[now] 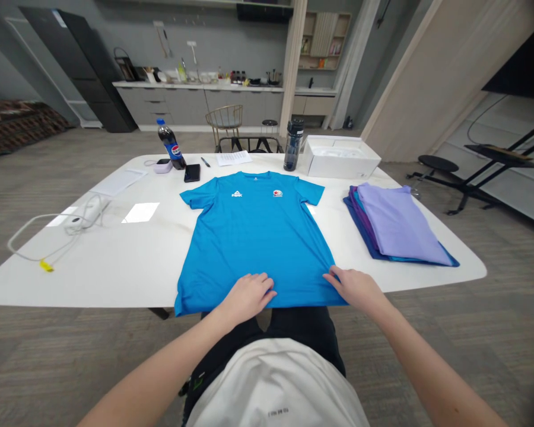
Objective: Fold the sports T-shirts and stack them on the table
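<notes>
A blue short-sleeved T-shirt [258, 237] lies spread flat, front up, its collar pointing away from me and its hem reaching the near table edge. White and red logos mark the chest. My right hand [351, 286] pinches the shirt's right side edge close to the hem. Over the hem area, left of the right hand, my left hand [251, 293] rests with loosely bent fingers slightly apart and no fabric visibly gripped. To the right, a stack of folded clothes has a lilac garment [398, 222] on top, with purple and dark blue cloth showing beneath.
On the white table [129, 261] stand a cola bottle [171, 144], a dark drinking bottle [293, 145] and a white box [340, 157]. A phone [192, 173], papers [234, 158] and a power strip [89, 214] with a looping cable also lie there. Beyond is a chair [225, 118].
</notes>
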Demonstrator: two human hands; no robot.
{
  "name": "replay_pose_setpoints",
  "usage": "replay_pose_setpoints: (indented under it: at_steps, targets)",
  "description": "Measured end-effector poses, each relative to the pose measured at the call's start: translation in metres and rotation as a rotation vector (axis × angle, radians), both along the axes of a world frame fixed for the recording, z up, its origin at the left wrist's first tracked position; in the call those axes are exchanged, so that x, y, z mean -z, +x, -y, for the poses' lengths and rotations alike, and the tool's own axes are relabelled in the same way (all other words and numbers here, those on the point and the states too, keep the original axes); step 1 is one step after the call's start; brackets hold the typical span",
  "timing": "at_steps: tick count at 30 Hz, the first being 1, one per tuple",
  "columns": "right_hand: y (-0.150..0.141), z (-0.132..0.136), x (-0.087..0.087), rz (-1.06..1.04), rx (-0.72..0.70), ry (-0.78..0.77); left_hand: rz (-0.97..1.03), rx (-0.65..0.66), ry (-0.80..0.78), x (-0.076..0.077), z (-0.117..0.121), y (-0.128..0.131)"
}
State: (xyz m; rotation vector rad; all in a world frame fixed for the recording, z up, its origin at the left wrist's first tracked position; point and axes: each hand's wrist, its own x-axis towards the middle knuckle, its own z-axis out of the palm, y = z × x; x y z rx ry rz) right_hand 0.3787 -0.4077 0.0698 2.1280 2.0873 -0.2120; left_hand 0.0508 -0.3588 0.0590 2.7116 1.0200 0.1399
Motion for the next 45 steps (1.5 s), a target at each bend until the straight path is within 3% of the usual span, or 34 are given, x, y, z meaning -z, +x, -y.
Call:
replay_pose_setpoints:
  at_steps: [4,8,13,17,21,25,29,32,36,39,42,45]
  targets:
    - [0.010,-0.006,-0.013,-0.016,0.095,-0.029,0.069,0.010,-0.083,-0.009,-0.004,-0.002]
    - [-0.002,-0.053,-0.021,-0.093,0.085,0.051,0.140,-0.075,-0.059,-0.018,-0.046,0.001]
    - [-0.038,-0.142,-0.006,-0.327,-0.166,0.264,0.115,-0.246,0.018,-0.005,-0.125,0.001]
    - [-0.059,-0.223,0.011,-0.391,-0.247,0.330,0.026,-0.515,0.085,0.012,-0.205,-0.014]
    - [-0.045,-0.288,0.025,-0.347,-0.111,0.328,-0.025,-0.693,0.163,0.021,-0.282,-0.050]
    - [0.002,-0.319,0.035,-0.269,0.090,0.243,-0.092,-0.729,0.090,0.030,-0.331,-0.109]
    - [0.044,-0.337,0.040,-0.187,0.272,0.141,-0.106,-0.817,-0.045,0.039,-0.356,-0.157]
    - [0.053,-0.358,0.039,-0.174,0.323,0.098,-0.116,-0.840,-0.120,0.038,-0.372,-0.166]
    - [0.043,-0.386,0.036,-0.164,0.427,0.061,-0.167,-0.932,-0.133,0.027,-0.386,-0.149]
    - [0.035,-0.397,0.038,-0.135,0.393,0.184,-0.167,-0.991,0.027,0.021,-0.388,-0.123]
    - [0.035,-0.399,0.045,-0.161,0.308,0.199,-0.129,-0.798,0.145,0.026,-0.387,-0.093]
    - [0.046,-0.397,0.054,-0.166,0.398,0.144,-0.122,-0.685,0.051,0.039,-0.386,-0.073]
